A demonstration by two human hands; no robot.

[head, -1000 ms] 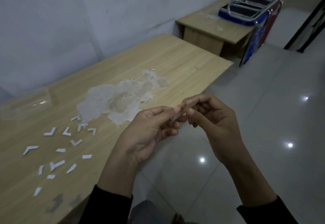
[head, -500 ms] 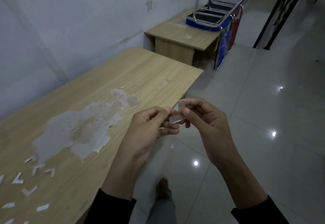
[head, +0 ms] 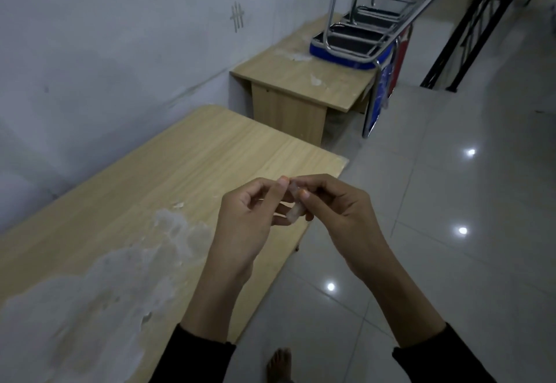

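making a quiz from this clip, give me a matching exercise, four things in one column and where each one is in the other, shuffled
Column 1
1 pale strip
2 upturned blue stool
3 bare foot
4 white worn patch

Column 2
a on the tiled floor
b on the long table
c on the small desk
d pinched between left hand and right hand

Pairs: 1-d, 2-c, 3-a, 4-b

2 hands (head: 246,229) (head: 338,211), 1 strip (head: 294,212) — 2 tables (head: 195,166) (head: 288,80)
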